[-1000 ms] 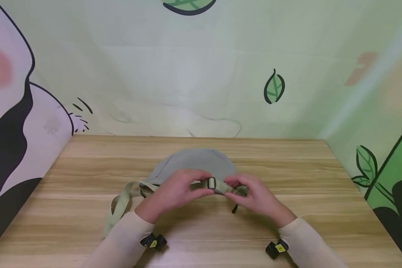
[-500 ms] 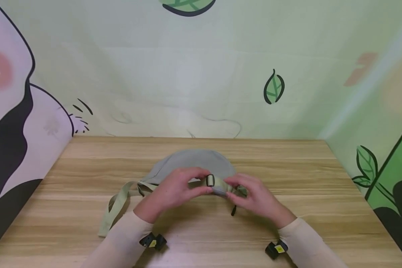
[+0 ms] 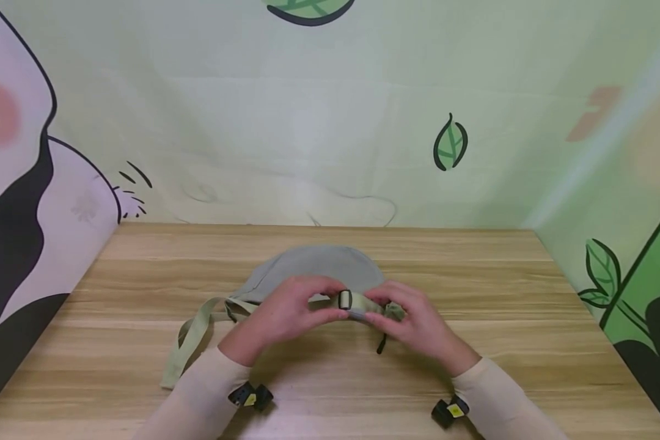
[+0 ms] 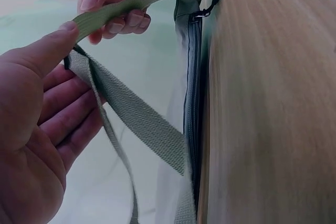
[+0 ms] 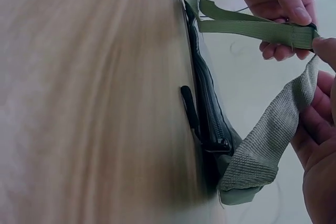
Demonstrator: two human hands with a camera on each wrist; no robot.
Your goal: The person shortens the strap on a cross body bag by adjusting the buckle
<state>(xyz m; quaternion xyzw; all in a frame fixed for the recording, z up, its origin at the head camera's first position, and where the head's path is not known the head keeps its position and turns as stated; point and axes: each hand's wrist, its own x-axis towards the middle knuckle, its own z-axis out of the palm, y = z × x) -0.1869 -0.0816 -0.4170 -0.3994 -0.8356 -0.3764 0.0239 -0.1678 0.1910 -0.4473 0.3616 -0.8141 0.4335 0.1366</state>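
Strap (image 3: pixel 359 302), green: raised above surface (image 3: pixel 528 342), between left hand (image 3: pixel 288 310), fingers pinching it at the buckle (image 3: pixel 344 299), and right hand (image 3: pixel 415 321), fingers pinching it just beside. Bag (image 3: pixel 319 264), grey: on surface, behind strap.

Pale green wall (image 3: pixel 308 134) (leaf drawings (image 3: pixel 450 145)) behind a wood-grain table (image 3: pixel 506 287)
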